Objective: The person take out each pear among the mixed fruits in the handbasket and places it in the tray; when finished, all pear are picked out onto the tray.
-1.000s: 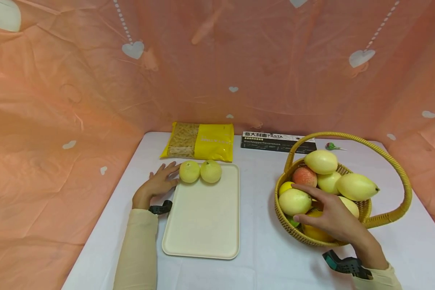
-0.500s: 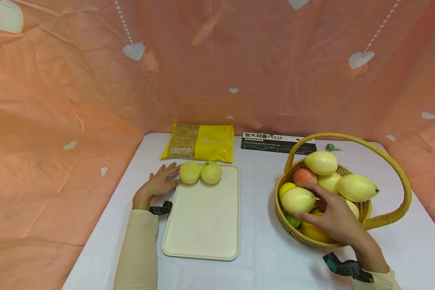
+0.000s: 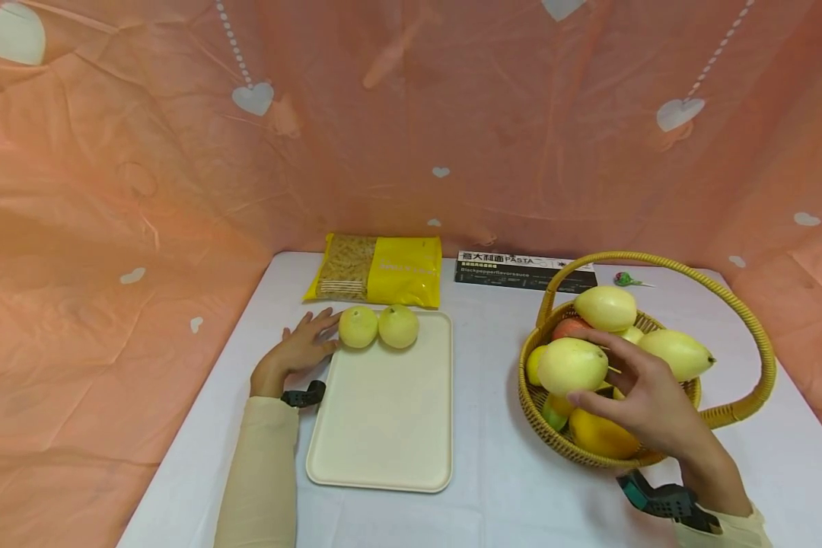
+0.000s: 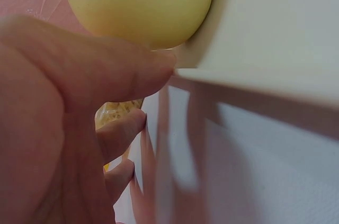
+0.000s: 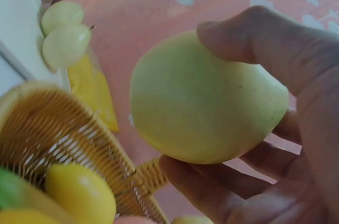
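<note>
My right hand (image 3: 647,396) pinches a pale yellow-green pear (image 3: 573,367) between thumb and fingers, over the near left part of the wicker basket (image 3: 544,434). In the right wrist view this pear (image 5: 196,102) is raised above the basket's rim. My left hand (image 3: 301,346) rests at the far left corner of the cream tray (image 3: 383,426), fingers spread. In the left wrist view its thumb (image 4: 143,73) lies at the tray's rim, right below a pear (image 4: 143,1). Two pears, a left one (image 3: 358,327) and a right one (image 3: 399,326), sit side by side at the tray's far end.
The basket also holds a peach (image 3: 568,327), a yellow lemon (image 3: 534,365), an orange-yellow fruit (image 3: 603,435) and more pears, under a tall arched handle (image 3: 760,327). Behind stand a yellow pasta bag (image 3: 404,270), a black pasta box (image 3: 520,272) and a lollipop (image 3: 623,278).
My right hand has lifted the pear from among the fruit in the basket, moving it up and slightly right. More of the fruit beneath shows. The left hand has stayed in place.
</note>
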A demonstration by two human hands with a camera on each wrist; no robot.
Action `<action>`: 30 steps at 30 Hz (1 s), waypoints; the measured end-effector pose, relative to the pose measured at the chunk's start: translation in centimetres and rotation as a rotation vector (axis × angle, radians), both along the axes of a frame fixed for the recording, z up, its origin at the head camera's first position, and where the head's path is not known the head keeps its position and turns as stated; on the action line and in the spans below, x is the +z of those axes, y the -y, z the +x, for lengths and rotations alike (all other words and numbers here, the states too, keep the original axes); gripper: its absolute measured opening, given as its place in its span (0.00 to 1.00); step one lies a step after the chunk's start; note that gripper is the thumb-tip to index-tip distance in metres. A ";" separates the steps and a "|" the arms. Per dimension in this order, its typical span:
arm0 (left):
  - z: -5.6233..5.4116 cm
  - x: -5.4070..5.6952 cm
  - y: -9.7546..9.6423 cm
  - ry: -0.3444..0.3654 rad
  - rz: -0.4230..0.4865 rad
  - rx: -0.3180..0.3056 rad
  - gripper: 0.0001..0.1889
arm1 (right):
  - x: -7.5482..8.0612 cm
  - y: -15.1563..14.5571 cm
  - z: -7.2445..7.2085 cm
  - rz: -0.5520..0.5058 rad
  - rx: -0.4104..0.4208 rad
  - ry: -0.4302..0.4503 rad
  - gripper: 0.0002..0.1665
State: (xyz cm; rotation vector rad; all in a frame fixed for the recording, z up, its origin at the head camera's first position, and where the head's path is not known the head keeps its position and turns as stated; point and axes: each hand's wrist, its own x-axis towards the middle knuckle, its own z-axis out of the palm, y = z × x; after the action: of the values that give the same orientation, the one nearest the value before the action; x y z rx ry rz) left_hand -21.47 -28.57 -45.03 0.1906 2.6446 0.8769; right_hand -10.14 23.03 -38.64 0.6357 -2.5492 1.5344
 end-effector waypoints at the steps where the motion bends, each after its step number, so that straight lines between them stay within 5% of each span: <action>1: 0.0 0.0 0.0 0.001 0.001 0.001 0.36 | 0.2 0.2 -0.1 -0.010 0.010 -0.003 0.46; 30: 0.0 0.0 0.2 -0.005 0.012 -0.008 0.36 | 2.4 12.0 -5.2 -0.203 0.312 -0.024 0.45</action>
State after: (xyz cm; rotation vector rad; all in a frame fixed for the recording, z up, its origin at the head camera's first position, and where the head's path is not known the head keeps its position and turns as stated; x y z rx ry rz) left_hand -21.43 -28.74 -45.02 0.2066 2.6417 0.8907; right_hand -15.32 11.04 -36.28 1.0542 -2.3176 1.8349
